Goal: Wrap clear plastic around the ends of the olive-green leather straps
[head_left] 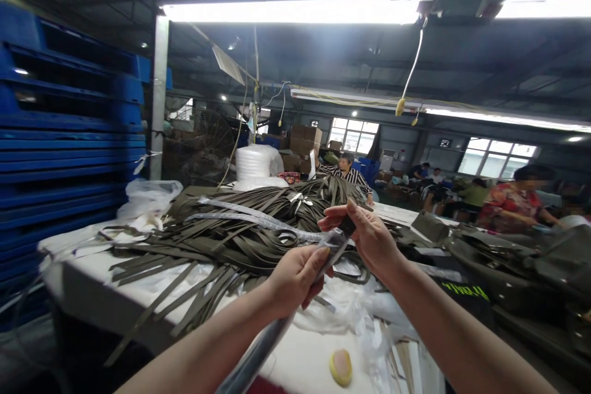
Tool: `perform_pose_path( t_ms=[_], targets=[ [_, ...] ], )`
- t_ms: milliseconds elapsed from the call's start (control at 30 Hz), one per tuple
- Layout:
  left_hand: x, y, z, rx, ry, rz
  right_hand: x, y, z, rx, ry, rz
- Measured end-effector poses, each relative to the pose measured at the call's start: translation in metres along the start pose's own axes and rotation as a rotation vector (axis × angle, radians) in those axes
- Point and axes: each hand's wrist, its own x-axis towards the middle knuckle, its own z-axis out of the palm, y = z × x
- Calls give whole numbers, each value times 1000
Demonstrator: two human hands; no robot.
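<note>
My left hand (298,277) is closed around a long, narrow clear plastic sleeve (335,247), which runs down past my wrist toward the bottom of the view. A dark webbing strap (347,226) shows at the sleeve's upper end. My right hand (372,237) pinches that strap end between thumb and fingers, close to the sleeve's mouth. Beyond my hands lies a large heap of olive-green webbing straps (235,237) on a white table (314,345). Pale, printed clear strips (258,215) lie across the heap.
Blue stacked pallets (69,154) stand at the left beside a metal post (159,98). A yellow-rimmed oval object (340,367) lies near the front. Dark green bags (521,277) pile up at right. A person in stripes (353,175) and another in a red patterned top (512,203) work across the table.
</note>
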Motion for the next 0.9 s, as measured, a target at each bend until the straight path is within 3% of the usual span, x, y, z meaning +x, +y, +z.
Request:
perform_pose_path(
  t_ms=[233, 367, 500, 600, 700, 800, 833, 900],
  targets=[
    [2, 0, -3, 5, 2, 22, -1, -2, 3, -52, -19, 3],
    [4, 8, -5, 1, 57, 102, -3, -4, -2, 29, -217, 91],
    [5, 12, -4, -36, 54, 178, -28, 48, 13, -152, -585, 399],
    [0, 8, -7, -23, -5, 161, -62, 94, 39, -261, -695, 603],
    [-24, -7, -19, 109, -30, 196, -83, 104, 56, -52, -772, 616],
    [-71, -31, -37, 112, -124, 55, -76, 77, 35, 112, -655, 517],
    [-89, -38, -44, 124, -228, -74, -68, 64, 18, 131, -544, 474],
    [-120, -48, -61, 232, -222, -366, -52, 38, -32, 120, -269, 374]
  ],
)
